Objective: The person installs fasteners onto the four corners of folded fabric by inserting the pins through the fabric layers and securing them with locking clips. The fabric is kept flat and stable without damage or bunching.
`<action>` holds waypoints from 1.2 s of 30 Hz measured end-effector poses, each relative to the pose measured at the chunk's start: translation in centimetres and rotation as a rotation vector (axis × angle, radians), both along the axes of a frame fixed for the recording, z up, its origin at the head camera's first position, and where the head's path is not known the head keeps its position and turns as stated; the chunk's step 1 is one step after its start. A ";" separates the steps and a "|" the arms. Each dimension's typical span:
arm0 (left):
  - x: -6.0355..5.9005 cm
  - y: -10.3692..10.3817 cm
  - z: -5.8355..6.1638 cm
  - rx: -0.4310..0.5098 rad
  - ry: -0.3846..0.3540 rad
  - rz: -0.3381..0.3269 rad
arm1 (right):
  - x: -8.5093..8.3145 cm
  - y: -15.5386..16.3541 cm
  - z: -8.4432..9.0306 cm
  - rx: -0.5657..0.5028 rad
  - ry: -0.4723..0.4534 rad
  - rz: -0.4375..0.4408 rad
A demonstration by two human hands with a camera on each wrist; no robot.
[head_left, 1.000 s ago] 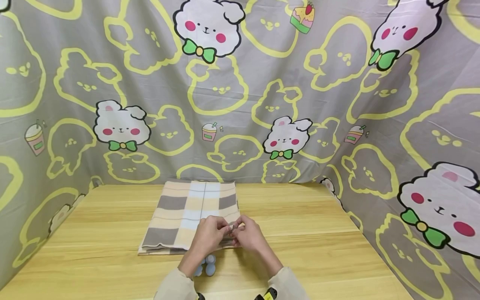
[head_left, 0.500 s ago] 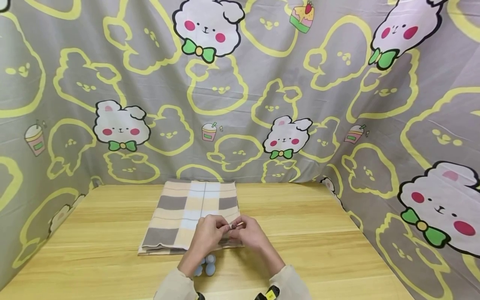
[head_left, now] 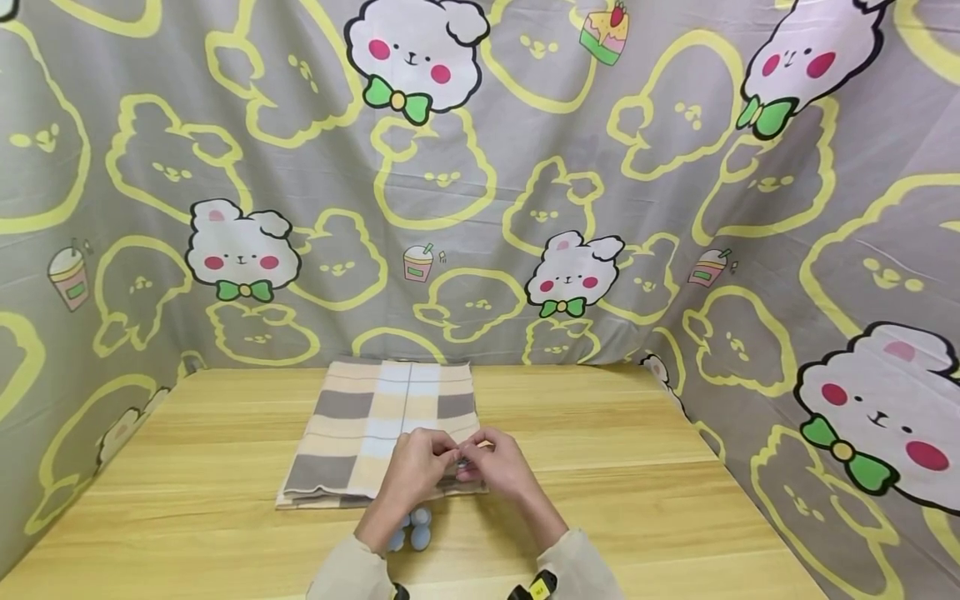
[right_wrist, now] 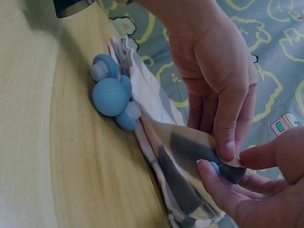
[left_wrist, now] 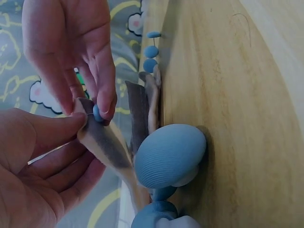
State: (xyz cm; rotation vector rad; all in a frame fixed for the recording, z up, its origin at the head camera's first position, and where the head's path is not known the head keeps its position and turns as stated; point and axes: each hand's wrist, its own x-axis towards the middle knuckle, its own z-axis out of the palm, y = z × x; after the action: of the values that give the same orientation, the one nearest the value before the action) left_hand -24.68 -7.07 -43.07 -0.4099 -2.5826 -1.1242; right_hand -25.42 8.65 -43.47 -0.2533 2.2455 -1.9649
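Note:
A folded plaid blanket lies on the table, its near right corner lifted between both hands. My left hand pinches this corner between thumb and fingertip. With thumb and fingers my right hand grips a small pin with a round blue head. The pin's thin shaft shows between its head and the cloth corner in both wrist views. The fingers hide the shaft's tip. In front of the blanket, below my left wrist, sit several blue mushroom-shaped pieces with pale stems.
In the left wrist view, several more blue round-headed pieces lie in a row beside the blanket's far end. The wooden table is enclosed by a grey cartoon-print curtain at the back and both sides.
My right hand's fingers have shifted slightly upward and drawn tighter against the left fingertips at the blanket corner. My left hand and the blue mushroom-shaped pieces stay almost still.

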 end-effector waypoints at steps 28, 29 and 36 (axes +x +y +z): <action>0.5 -0.1 0.6 -0.011 -0.032 -0.060 | -0.3 0.3 -0.3 -0.031 -0.028 -0.029; 0.5 -0.1 0.6 -0.013 -0.033 -0.062 | -0.3 0.3 -0.4 -0.036 -0.025 -0.033; 0.4 -0.3 0.6 0.018 -0.069 -0.075 | -0.4 0.3 -0.3 -0.082 -0.019 -0.043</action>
State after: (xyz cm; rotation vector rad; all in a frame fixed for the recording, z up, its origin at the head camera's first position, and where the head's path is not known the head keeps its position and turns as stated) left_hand -24.30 -7.32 -42.42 -0.4753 -2.6345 -1.2058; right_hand -25.79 8.92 -43.79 -0.1969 2.1793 -2.0747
